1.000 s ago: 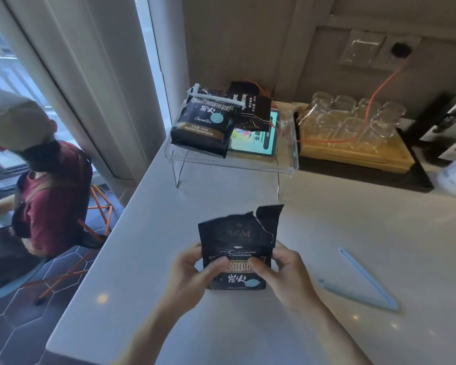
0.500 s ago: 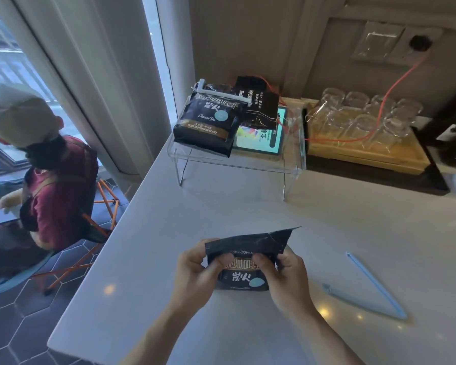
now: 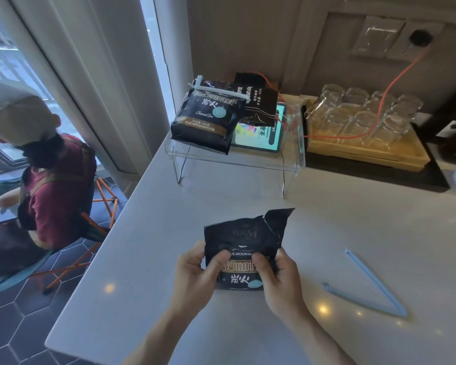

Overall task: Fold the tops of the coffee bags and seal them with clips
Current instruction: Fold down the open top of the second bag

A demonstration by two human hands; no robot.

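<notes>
Holding the bag over the near bench, our left hand and right hand are clamped on its sides. Its torn top may fold crookedly; the clip, lying right, could then slip.

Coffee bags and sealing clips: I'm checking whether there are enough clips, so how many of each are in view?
Black foil coffee bags: 3, one held in both hands, one clipped on the clear acrylic stand, one behind it.
Plastic sealing clips: 2, a light blue one open on the counter, a white one on the stand's front bag.
Total: 5.
</notes>
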